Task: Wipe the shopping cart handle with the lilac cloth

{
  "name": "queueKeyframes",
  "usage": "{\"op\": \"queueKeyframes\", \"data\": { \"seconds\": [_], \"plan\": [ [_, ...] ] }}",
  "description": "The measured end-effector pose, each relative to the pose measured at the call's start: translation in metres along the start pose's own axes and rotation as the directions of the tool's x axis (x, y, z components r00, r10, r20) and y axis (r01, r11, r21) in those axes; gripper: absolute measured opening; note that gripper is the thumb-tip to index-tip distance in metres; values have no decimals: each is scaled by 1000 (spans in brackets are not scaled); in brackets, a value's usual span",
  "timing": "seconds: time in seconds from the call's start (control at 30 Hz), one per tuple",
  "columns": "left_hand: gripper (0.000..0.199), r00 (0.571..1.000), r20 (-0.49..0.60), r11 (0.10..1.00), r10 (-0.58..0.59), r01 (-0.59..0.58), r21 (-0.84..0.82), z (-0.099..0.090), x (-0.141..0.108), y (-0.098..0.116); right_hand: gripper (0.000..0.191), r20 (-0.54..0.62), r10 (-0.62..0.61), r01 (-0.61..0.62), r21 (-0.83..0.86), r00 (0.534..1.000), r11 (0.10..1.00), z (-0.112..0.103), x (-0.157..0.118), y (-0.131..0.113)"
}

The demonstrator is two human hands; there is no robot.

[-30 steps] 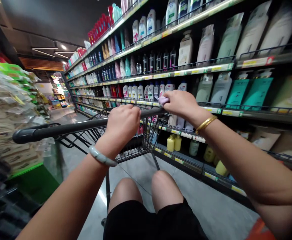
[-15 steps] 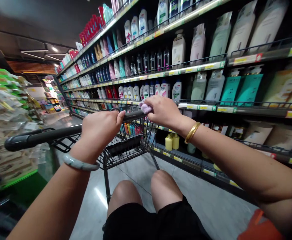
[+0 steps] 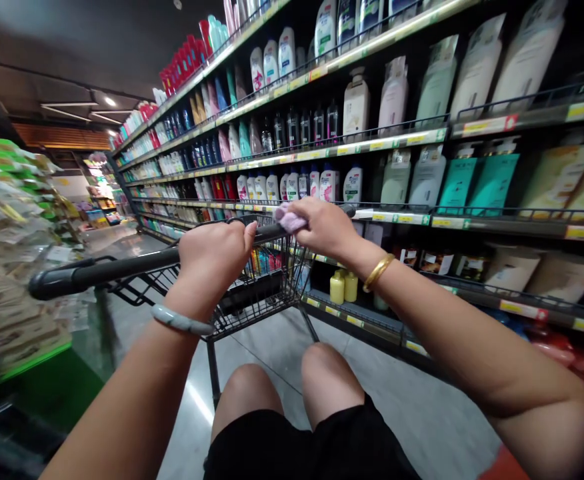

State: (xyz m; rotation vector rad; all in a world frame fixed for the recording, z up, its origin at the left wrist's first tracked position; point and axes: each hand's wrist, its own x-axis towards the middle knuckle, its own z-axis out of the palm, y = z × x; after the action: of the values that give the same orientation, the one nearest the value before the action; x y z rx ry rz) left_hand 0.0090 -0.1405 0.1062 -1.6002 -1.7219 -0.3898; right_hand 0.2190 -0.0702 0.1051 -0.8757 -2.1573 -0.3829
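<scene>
Left hand (image 3: 215,253) wraps the dark handle (image 3: 127,263) of a shopping cart (image 3: 252,293) at nine o'clock, its fingertips out of sight; the right hand (image 3: 325,227), near twelve, pinches a crumpled lilac cloth (image 3: 289,219), partly covered, at the handle, and I can't tell whether it grips that too. Shelves (image 3: 392,142) of bottles (image 3: 356,107) climb at two o'clock, running out of view; stacked packs (image 3: 17,267) at nine smear into blur; something orange-red (image 3: 505,467) between four and five is cut off.

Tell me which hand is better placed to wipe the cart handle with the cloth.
Probably the right hand: it holds the purple cloth at the cart handle, while the left hand grips the handle, no cloth visible.
</scene>
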Motion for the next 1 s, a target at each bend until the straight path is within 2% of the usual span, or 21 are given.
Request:
{"op": "queueKeyframes", "data": {
  "seconds": [0.1,0.17,0.23,0.3,0.37,0.43,0.5,0.57,0.63,0.7,0.77,0.83,0.93,1.0],
  "plan": [
    [81,1000,-17,1000,19,-19,6,2,0,0,24,-31,243,-245,-114,969,963,-4,2,15],
    [82,999,-28,1000,19,-19,5,3,0,1,26,-69,297,-305,-161,952,939,0,3,7],
    [83,999,-37,1000,12,-12,7,4,0,2,33,-76,198,-207,-131,977,970,8,3,-8],
    [84,999,-31,1000,7,-7,10,5,-1,1,37,-67,31,-35,-54,997,998,14,3,-19],
    [83,1000,-26,1000,4,-4,14,5,-2,-1,38,-56,-85,86,17,995,996,17,1,-17],
    [80,1000,-18,1000,-2,3,15,5,-2,-4,36,-62,-51,53,21,997,998,17,-2,-5],
    [74,1000,-9,1000,-2,2,8,4,-2,-8,34,-100,100,-106,-55,990,993,17,-4,5],
    [62,1000,-1,1000,22,-22,-10,1,-1,-11,37,-144,211,-230,-133,967,964,19,-6,3],
    [52,997,-2,997,71,-71,-17,-3,-2,-16,45,-143,176,-196,-144,974,970,23,-8,-11],
    [50,997,-8,996,83,-83,14,-8,-6,-24,50,-101,30,-40,-97,994,994,27,-8,-26],
    [56,999,-1,997,39,-39,64,-12,-14,-36,47,-71,-79,76,-46,994,996,27,-6,-32],
    [65,1000,19,994,-22,19,103,-14,-23,-50,41,-76,-31,28,-46,997,999,27,-2,-29],
    [76,996,45,988,-73,66,142,-10,-32,-66,37,-136,163,-178,-105,977,978,31,5,-27],
    [80,994,42,982,-104,96,161,-4,-34,-70,40,-170,162,-183,-117,972,976,39,9,-36]
  ]
}}
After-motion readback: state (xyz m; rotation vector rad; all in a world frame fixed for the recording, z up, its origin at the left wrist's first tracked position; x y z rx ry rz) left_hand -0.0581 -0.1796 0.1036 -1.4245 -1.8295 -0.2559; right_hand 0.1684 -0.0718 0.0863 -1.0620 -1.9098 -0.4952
